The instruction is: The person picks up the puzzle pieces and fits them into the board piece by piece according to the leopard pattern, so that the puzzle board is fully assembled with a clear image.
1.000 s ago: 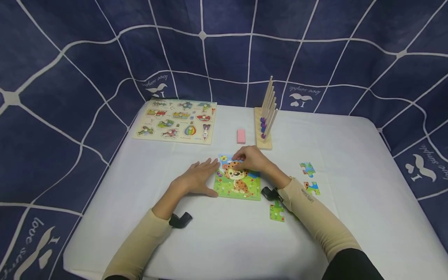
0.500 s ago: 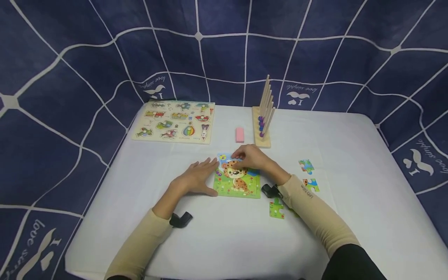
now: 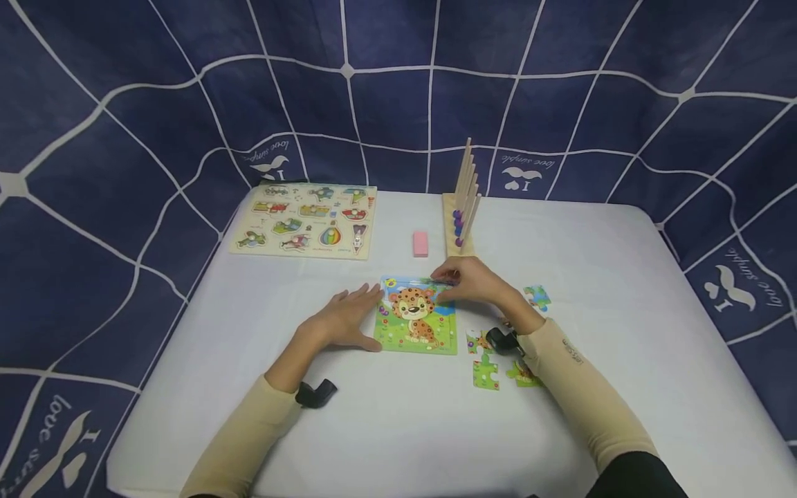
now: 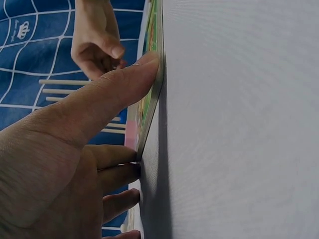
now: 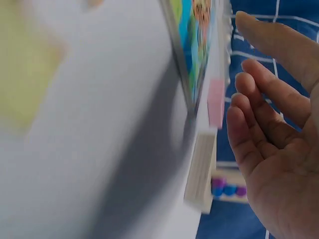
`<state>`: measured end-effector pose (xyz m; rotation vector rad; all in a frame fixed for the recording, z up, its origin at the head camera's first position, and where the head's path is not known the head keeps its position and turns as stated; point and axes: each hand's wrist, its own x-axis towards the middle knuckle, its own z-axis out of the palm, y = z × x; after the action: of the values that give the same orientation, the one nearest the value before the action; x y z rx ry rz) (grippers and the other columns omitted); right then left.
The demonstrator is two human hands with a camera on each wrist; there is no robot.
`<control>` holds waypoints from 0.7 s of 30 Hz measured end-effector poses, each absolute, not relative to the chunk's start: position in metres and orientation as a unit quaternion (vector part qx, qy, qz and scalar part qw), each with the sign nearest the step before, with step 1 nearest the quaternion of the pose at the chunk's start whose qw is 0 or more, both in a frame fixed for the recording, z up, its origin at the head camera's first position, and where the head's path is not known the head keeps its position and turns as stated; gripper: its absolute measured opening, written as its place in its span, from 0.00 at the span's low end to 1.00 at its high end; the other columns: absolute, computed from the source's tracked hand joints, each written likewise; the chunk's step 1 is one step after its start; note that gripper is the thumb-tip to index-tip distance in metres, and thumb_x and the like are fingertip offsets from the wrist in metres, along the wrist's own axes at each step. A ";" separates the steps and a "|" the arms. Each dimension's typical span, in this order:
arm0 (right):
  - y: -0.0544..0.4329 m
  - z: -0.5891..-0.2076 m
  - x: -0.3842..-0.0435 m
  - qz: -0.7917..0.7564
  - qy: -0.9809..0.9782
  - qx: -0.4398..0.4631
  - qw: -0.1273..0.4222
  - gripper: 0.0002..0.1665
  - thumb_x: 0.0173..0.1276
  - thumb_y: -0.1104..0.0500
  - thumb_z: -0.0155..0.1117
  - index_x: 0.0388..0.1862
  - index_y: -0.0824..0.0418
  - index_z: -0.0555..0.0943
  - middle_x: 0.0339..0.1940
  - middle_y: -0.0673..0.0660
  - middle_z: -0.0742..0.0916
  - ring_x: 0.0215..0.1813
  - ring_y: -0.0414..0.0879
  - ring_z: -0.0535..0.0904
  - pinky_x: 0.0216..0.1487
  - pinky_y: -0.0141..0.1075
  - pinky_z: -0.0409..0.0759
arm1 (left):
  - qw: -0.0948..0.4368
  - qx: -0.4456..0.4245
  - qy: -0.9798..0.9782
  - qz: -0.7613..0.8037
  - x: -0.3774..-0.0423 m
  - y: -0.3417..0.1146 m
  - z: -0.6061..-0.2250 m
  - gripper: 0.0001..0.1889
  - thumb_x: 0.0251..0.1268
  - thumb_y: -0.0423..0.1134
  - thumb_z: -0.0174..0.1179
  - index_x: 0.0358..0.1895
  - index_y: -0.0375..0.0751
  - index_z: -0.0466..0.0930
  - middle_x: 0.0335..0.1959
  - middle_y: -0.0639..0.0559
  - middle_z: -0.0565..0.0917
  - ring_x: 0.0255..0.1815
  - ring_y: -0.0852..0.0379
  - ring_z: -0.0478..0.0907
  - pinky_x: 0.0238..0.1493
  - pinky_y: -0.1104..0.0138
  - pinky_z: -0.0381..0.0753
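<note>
A square leopard jigsaw puzzle point(image 3: 414, 325) in a thin tray lies mid-table. My left hand point(image 3: 342, 320) lies spread along its left side, with the thumb point(image 4: 134, 79) and index finger against the edge in the left wrist view. My right hand point(image 3: 473, 280) hovers over the puzzle's upper right corner. Its fingers bend loosely, and the right wrist view shows a gap between thumb point(image 5: 269, 40) and fingers, with nothing held. Loose puzzle pieces lie to the right: one with green grass point(image 3: 486, 373), a spotted one point(image 3: 478, 342) and a blue-green one point(image 3: 537, 297). My right forearm partly hides others.
A wooden peg board of vehicles point(image 3: 305, 221) lies at the back left. A pink block point(image 3: 420, 244) sits behind the puzzle. Beside it stands a wooden rack point(image 3: 450, 221) with upright rods and purple and blue beads. Blue grid-patterned cloth point(image 3: 398, 97) surrounds the white table.
My right hand has moved right, off the leopard's head to the puzzle's upper right corner. The spotted piece beside the puzzle has come into sight. My left hand stays at the puzzle's edge.
</note>
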<state>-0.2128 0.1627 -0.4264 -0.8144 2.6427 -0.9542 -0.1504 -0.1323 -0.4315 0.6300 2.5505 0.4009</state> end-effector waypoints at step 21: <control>0.280 -0.413 -0.187 -0.304 0.938 -0.133 0.096 0.27 0.56 0.53 0.76 0.54 0.60 0.83 0.48 0.59 0.86 0.47 0.53 0.79 0.50 0.45 0.78 | 0.217 0.265 0.927 0.156 -0.156 -0.135 -0.438 0.58 0.45 0.63 0.72 0.79 0.56 0.48 0.81 0.56 0.43 0.82 0.44 0.41 0.76 0.42 0.45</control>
<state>-0.1865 0.2802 -0.4128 -0.3936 2.7806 -0.9006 -0.1564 -0.1349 -0.4381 0.7340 2.5675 0.4309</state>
